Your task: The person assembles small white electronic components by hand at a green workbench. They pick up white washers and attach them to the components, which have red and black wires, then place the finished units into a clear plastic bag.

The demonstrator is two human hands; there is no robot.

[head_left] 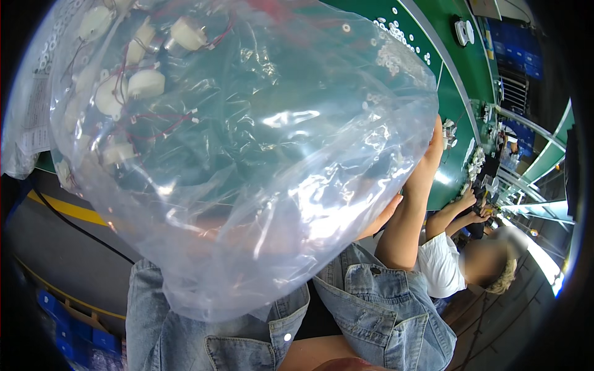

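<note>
Now | right hand (435, 143) grips clear plastic bag (247, 154) | left hand hidden, grip unclear

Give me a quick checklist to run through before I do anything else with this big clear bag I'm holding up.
1. Right hand has hold of the clear plastic bag at its right edge: ok.
2. Left hand's grip on the bag: cannot tell, it is hidden behind the plastic.
3. Contents settled: not ok, the small white parts with red wires are bunched in the bag's upper left corner.
4. View of the green table: not ok, the bag covers most of it.
5. Space on the right: not ok, a co-worker's hands are working close beside the right forearm.
</note>
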